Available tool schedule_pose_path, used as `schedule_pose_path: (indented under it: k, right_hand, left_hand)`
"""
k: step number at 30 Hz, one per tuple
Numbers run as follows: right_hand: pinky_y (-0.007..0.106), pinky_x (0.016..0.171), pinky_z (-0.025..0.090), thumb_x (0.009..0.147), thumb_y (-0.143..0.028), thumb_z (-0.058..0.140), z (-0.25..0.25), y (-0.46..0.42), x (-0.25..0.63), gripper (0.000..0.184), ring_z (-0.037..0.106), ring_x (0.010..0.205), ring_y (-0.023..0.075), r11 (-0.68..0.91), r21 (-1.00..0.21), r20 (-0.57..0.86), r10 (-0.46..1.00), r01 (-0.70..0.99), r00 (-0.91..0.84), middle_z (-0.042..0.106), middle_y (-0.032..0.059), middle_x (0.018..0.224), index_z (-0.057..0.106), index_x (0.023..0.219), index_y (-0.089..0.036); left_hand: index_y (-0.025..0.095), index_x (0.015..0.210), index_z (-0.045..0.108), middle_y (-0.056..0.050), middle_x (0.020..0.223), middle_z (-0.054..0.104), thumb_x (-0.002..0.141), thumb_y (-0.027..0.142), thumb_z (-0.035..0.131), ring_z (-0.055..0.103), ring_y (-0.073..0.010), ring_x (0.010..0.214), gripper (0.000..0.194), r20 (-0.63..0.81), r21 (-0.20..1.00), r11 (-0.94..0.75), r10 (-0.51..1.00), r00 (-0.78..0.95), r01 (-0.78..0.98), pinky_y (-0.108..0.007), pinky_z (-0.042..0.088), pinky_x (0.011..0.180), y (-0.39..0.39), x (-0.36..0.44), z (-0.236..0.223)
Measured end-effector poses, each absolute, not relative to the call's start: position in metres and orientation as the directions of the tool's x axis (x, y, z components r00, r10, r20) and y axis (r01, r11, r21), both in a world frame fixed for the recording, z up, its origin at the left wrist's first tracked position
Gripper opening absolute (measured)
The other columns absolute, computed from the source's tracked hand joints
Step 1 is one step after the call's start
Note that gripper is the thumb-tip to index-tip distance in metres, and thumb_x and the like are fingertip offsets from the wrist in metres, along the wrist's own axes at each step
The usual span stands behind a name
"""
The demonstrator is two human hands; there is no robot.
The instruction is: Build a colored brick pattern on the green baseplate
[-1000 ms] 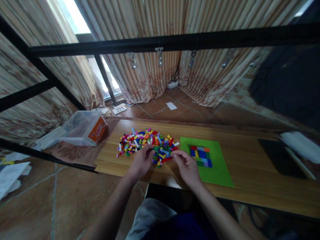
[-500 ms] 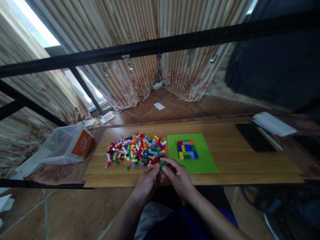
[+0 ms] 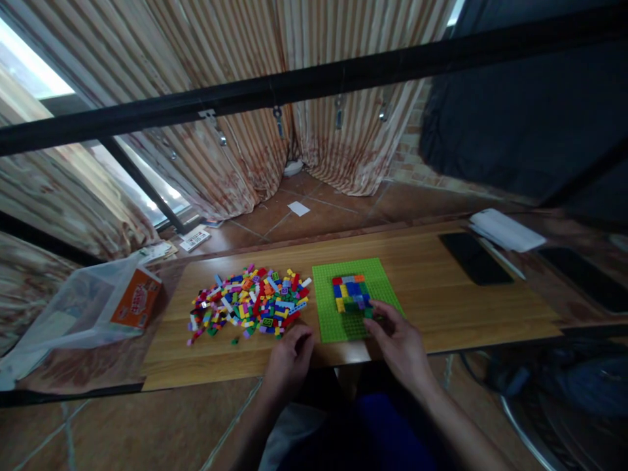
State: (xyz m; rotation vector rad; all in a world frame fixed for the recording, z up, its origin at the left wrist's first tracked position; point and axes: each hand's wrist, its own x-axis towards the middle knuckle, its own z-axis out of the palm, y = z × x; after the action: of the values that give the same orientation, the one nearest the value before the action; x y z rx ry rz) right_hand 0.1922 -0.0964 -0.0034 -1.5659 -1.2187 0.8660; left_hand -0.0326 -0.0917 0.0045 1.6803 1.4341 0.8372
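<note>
Between the thumb and fingers of my right hand (image 3: 398, 339) is a small green toy brick (image 3: 368, 313). It is at the near right corner of a flat block of coloured bricks (image 3: 351, 292); I cannot tell whether it touches. That block, in red, blue, yellow, green, orange and grey, sits on a lime-green studded baseplate (image 3: 328, 327). My left hand (image 3: 290, 356) is closed with curled fingers near the table's front edge, left of the baseplate. Its fingertips are hidden, and I cannot make out anything in them. A pile of loose bricks (image 3: 255, 302) lies just beyond it.
The wooden table (image 3: 417, 261) carries a black phone-like slab (image 3: 475, 258) at the right, with a white object (image 3: 510, 230) behind it. To the left stands a clear plastic bin (image 3: 83, 304) with an orange label. A dark metal bar (image 3: 314, 78) crosses beyond the table.
My hands have parted. The right one has moved right with the green brick to the block on the baseplate, while the left has drawn back curled. The view has shifted slightly right.
</note>
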Motion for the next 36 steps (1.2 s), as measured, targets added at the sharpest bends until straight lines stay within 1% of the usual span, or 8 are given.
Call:
schedule_pose_path:
  k: [4,7,11,17,23,27,32,36]
  right_hand:
    - [0.039,0.077,0.052,0.080,-0.042,0.061,-0.011,-0.087,0.212,0.033,0.065,0.084,0.0227,-0.085,-0.924,0.038,0.950,0.372,0.310,0.069,0.0077,0.094,0.061,0.105,-0.021]
    - [0.038,0.075,0.052,0.079,-0.039,0.060,-0.016,-0.081,0.217,0.027,0.065,0.082,0.0221,-0.066,-0.902,0.072,0.952,0.427,0.298,0.069,0.0069,0.093,0.063,0.100,-0.022]
    - [0.039,0.077,0.051,0.081,-0.036,0.056,-0.016,-0.078,0.215,0.025,0.064,0.083,0.0213,-0.013,-0.886,0.124,0.957,0.464,0.263,0.069,0.0060,0.095,0.066,0.100,-0.023]
    - [0.040,0.087,0.050,0.084,-0.028,0.052,-0.013,-0.065,0.209,0.022,0.062,0.096,0.0217,0.121,-0.830,0.228,0.964,0.545,0.133,0.068,0.0056,0.102,0.068,0.099,-0.025]
    - [0.043,0.090,0.049,0.083,-0.018,0.051,-0.016,-0.045,0.207,0.027,0.062,0.097,0.0223,0.274,-0.727,0.303,0.951,0.630,-0.063,0.068,0.0045,0.100,0.070,0.098,-0.028]
    - [0.043,0.090,0.049,0.083,-0.017,0.051,-0.016,-0.039,0.206,0.027,0.061,0.097,0.0217,0.321,-0.700,0.318,0.940,0.638,-0.124,0.067,0.0043,0.099,0.071,0.098,-0.028]
    - [0.045,0.092,0.049,0.083,-0.019,0.052,-0.018,-0.039,0.205,0.026,0.061,0.099,0.0228,0.304,-0.694,0.341,0.937,0.653,-0.074,0.067,0.0051,0.102,0.070,0.099,-0.028]
    - [0.044,0.093,0.048,0.085,-0.025,0.052,-0.020,-0.048,0.208,0.022,0.060,0.102,0.0230,0.219,-0.736,0.333,0.941,0.641,0.060,0.065,0.0069,0.107,0.069,0.100,-0.026]
  left_hand:
    - [0.020,0.091,0.064,-0.003,0.086,0.068,0.086,0.028,0.051,0.063,-0.0172,0.080,0.015,0.038,0.830,-0.108,0.990,0.139,0.547,-0.029,0.049,0.074,-0.084,-0.048,-0.001]
    - [0.020,0.091,0.064,-0.002,0.082,0.068,0.087,0.029,0.051,0.063,-0.0162,0.076,0.016,0.062,0.829,-0.133,0.987,0.147,0.542,-0.027,0.048,0.071,-0.079,-0.057,-0.005]
    - [0.020,0.088,0.065,-0.002,0.082,0.068,0.087,0.029,0.053,0.062,-0.0154,0.075,0.015,0.106,0.836,-0.179,0.980,0.168,0.519,-0.025,0.048,0.069,-0.076,-0.064,-0.010]
    - [0.020,0.084,0.065,-0.001,0.079,0.068,0.086,0.028,0.055,0.063,-0.0151,0.073,0.013,0.144,0.828,-0.208,0.976,0.161,0.520,-0.025,0.048,0.069,-0.081,-0.063,-0.012]
    - [0.020,0.081,0.064,-0.003,0.078,0.068,0.085,0.026,0.055,0.064,-0.0158,0.072,0.012,0.180,0.783,-0.255,0.966,0.185,0.568,-0.026,0.050,0.069,-0.082,-0.058,-0.009]
    - [0.021,0.081,0.064,-0.004,0.079,0.069,0.085,0.027,0.055,0.065,-0.0167,0.074,0.012,0.187,0.766,-0.268,0.962,0.197,0.584,-0.028,0.052,0.072,-0.082,-0.057,-0.007]
    - [0.022,0.082,0.065,-0.004,0.081,0.069,0.085,0.026,0.055,0.066,-0.0170,0.076,0.012,0.211,0.750,-0.293,0.956,0.205,0.592,-0.029,0.052,0.072,-0.083,-0.060,-0.012]
    - [0.022,0.085,0.064,-0.003,0.081,0.068,0.085,0.025,0.054,0.065,-0.0172,0.076,0.010,0.254,0.723,-0.317,0.948,0.190,0.614,-0.028,0.052,0.070,-0.085,-0.049,-0.015]
